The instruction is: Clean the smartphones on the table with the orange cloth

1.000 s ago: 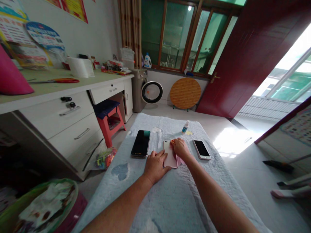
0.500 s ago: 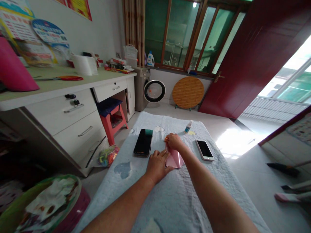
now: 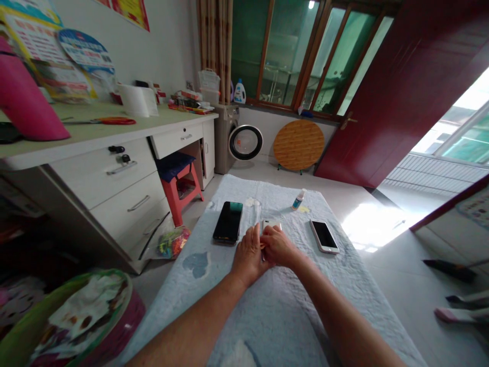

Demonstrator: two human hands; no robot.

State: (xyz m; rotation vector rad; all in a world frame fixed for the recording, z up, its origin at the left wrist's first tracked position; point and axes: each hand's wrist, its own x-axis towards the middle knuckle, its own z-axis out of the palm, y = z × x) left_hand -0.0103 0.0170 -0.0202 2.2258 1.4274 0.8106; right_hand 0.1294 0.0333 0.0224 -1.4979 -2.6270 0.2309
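Note:
A pink phone (image 3: 271,223) lies face down on the cloth-covered table, most of it hidden under my hands. My left hand (image 3: 249,255) grips it along its left edge, fingers pointing forward. Closed over the phone's middle, my right hand (image 3: 277,245) pinches a small orange cloth (image 3: 262,245), of which only a sliver shows. Left of my hands rests a large black phone (image 3: 228,222), screen up. On the right is a white phone (image 3: 324,236), its dark screen also up. A small spray bottle (image 3: 298,199) stands upright behind my right hand.
A pale blue cloth with hearts (image 3: 214,306) covers the table. At left are a desk (image 3: 114,183) with drawers, a red stool (image 3: 183,188) and a full waste basket (image 3: 132,300). Beyond stand a washing machine (image 3: 225,140) with its door open and a round wooden tabletop (image 3: 298,145).
My right hand has slid back toward me along the phone with the orange cloth, baring the phone's far end. My left hand stays at the phone's left edge. The view has shifted slightly.

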